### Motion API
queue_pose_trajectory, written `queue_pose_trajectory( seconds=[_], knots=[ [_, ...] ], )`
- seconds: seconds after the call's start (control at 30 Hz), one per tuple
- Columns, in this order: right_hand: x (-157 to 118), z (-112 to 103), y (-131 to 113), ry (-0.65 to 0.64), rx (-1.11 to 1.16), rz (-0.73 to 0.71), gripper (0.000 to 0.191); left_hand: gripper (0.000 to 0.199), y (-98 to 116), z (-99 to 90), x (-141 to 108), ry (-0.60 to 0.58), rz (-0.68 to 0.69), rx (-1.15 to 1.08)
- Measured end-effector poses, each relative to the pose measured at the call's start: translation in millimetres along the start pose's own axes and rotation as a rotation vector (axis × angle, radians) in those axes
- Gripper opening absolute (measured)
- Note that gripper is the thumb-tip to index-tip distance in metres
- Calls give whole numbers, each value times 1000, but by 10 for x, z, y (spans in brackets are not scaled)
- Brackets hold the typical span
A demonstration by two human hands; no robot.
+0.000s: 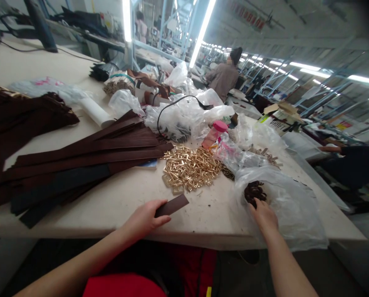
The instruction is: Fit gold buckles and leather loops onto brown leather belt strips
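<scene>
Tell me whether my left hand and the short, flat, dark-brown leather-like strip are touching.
Touching. The head view shows the left hand gripping the left end of the strip.

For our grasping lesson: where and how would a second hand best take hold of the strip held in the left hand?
Probably by its free end, coming from the right. The left hand covers the other end, while this one sticks out bare. The strip looks flat and thin, so pinching its broad faces should suit better than its narrow edges.
</scene>
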State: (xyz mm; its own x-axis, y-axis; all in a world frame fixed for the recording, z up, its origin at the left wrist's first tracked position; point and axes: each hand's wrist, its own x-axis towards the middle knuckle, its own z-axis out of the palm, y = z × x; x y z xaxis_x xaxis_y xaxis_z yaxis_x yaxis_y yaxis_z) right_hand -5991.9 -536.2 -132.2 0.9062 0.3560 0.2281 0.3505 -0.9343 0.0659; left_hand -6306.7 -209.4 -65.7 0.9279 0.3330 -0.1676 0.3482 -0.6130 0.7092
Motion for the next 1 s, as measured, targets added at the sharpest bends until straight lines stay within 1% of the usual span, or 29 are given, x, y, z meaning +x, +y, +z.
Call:
queue_pose_trajectory(
  seconds=[0.1,0.2,0.3,0.4,0.47,0.53,0.6,0.63,0.67,0.7,0.73,0.77,0.83,0.87,0.9,0.93,1.0],
  knots=[
    [-34,23,-19,-13,-22,-16,38,45,52,-40,-103,-123,-5,-301],
    [-78,-6,-10,30,-44,-18,34,43,77,-57,-197,-221,-43,-515],
    [-100,-32,27,136,-34,-29,28,47,75,-36,-267,-285,-162,-658],
    [-117,-74,53,249,28,-70,27,52,72,-16,-328,-319,-306,-860],
    [-148,-153,34,332,116,-82,30,55,71,-14,-365,-339,-373,-994],
    [-222,-290,-51,415,258,-64,35,55,66,-12,-396,-345,-411,-1071],
    [-367,-469,-236,460,455,-17,38,55,59,-4,-420,-331,-434,-1090],
    [-468,-563,-372,446,577,14,37,55,58,4,-429,-323,-442,-1088],
    [-585,-652,-535,420,719,64,36,54,59,12,-436,-315,-447,-1078],
    [-711,-732,-722,339,890,121,35,53,64,19,-443,-309,-446,-1060],
    [-838,-799,-926,208,1094,178,34,52,72,23,-447,-304,-441,-1030],
    [-958,-850,-1136,34,1315,223,33,50,83,23,-450,-298,-424,-989],
    [-1148,-910,-1533,-288,1786,321,31,44,105,7,-453,-283,-355,-878],
    [-1215,-925,-1699,-417,1969,379,31,42,115,-7,-453,-275,-307,-821],
    [-1265,-935,-1836,-540,2104,424,31,39,122,-24,-453,-265,-258,-768],
    [-1300,-944,-1940,-638,2207,454,33,37,129,-41,-453,-253,-207,-716],
    [-1345,-963,-2060,-775,2323,467,38,34,139,-71,-452,-215,-126,-622]
  ],
)
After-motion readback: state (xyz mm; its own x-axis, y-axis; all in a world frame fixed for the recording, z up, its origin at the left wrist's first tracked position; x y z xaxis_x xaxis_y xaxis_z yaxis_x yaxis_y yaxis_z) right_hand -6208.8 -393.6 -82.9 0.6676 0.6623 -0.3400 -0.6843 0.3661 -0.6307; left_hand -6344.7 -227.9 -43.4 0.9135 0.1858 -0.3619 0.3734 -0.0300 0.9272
